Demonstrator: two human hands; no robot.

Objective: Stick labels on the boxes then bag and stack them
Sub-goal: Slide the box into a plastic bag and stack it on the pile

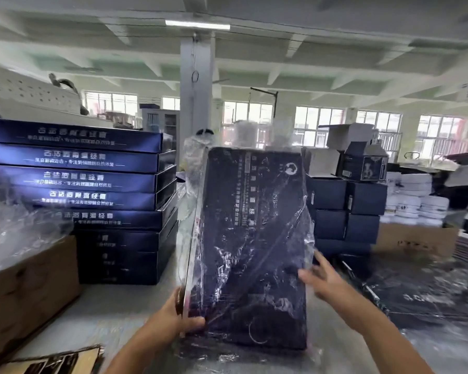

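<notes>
left hand (185, 318) grips the upright bagged box (250, 249); right hand (320, 278), blurred, seemingly spread wide beside it.

We record, far beyond the right hand's fingers (310, 278), one white square concrete pillar (196, 90) under a fluorescent ceiling tube (197, 24), and a row of multi-pane windows (319, 122). Well left of those fingers: a brown cardboard carton (25, 287). To their right, farther off: stacked white round packs (416, 195) near a second brown cardboard carton (414, 241).
</notes>
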